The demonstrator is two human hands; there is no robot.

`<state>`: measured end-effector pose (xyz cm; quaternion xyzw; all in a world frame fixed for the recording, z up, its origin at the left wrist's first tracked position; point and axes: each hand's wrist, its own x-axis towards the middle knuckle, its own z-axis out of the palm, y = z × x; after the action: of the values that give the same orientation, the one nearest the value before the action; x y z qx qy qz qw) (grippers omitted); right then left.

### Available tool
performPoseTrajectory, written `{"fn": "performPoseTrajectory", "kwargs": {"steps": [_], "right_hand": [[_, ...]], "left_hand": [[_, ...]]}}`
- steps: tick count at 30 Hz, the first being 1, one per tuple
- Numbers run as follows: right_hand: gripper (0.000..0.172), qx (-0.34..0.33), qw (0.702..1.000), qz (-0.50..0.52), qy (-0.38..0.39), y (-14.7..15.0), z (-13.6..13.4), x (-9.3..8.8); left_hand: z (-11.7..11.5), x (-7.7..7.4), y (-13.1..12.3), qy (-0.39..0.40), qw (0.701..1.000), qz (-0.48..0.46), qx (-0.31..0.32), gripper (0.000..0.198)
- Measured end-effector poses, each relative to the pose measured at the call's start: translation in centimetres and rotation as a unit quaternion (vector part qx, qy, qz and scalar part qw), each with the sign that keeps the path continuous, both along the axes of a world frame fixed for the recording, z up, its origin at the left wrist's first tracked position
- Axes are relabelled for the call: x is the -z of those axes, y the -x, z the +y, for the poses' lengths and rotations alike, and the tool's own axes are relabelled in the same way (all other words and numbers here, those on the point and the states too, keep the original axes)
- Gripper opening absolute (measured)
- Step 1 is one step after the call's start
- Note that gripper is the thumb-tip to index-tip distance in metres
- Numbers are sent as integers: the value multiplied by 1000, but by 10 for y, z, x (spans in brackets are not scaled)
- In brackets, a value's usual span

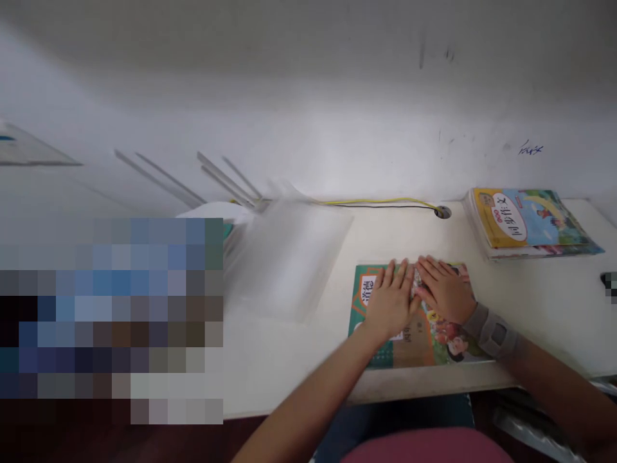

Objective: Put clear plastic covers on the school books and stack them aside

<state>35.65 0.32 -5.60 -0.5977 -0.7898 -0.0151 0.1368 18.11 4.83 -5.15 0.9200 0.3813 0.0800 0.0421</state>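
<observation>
A textbook point(414, 350) with a green, orange and brown cover and pictures of people lies flat near the front edge of the white desk point(294, 366). My left hand point(393, 296) presses flat on the cover, fingers stretched toward the far edge. Beside it, my right hand point(446, 289) also lies flat on the book, with a grey band on the wrist. The two hands are close together, near the book's upper edge, and both are open. Clear plastic shows at that far edge, partly hidden by my fingers.
Clear plastic sheets point(294, 257), blurred, lie left of the book. A stack of books point(530, 218) sits at the back right. Yellow and black cables point(376, 202) run along the wall to a desk hole point(442, 212). At the left, a pixelated area hides part of the view.
</observation>
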Motion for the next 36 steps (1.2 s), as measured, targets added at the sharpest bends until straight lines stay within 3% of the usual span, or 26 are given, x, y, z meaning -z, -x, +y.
{"fn": "performPoseTrajectory", "kwargs": {"steps": [8,14,19,21,25,29,32,34,36], "right_hand": [[47,85,996,-15,-15,-42,-21,10],[43,127,991,-21,-33,-34,-19,10],[42,128,991,-19,-43,-27,-15,8],[42,124,991,-12,-40,-29,-14,8],[41,111,993,10,-28,-34,-13,8],[39,104,993,51,-24,-41,-11,8],[36,91,992,81,-35,-47,-7,5],[35,79,991,98,-49,-53,-4,2],[35,63,989,125,-51,-60,-2,-4]], "left_hand": [[26,7,59,-14,994,35,-101,62],[22,1,62,-22,982,21,-184,65],[28,-7,63,61,969,-123,-205,48],[36,-9,65,129,936,-237,-227,48],[59,-15,65,314,809,-447,-215,63],[77,-22,62,494,726,-465,-111,76],[82,-23,62,542,698,-456,-111,62],[81,-22,64,533,703,-455,-124,51],[78,-23,67,504,726,-452,-124,43]]}}
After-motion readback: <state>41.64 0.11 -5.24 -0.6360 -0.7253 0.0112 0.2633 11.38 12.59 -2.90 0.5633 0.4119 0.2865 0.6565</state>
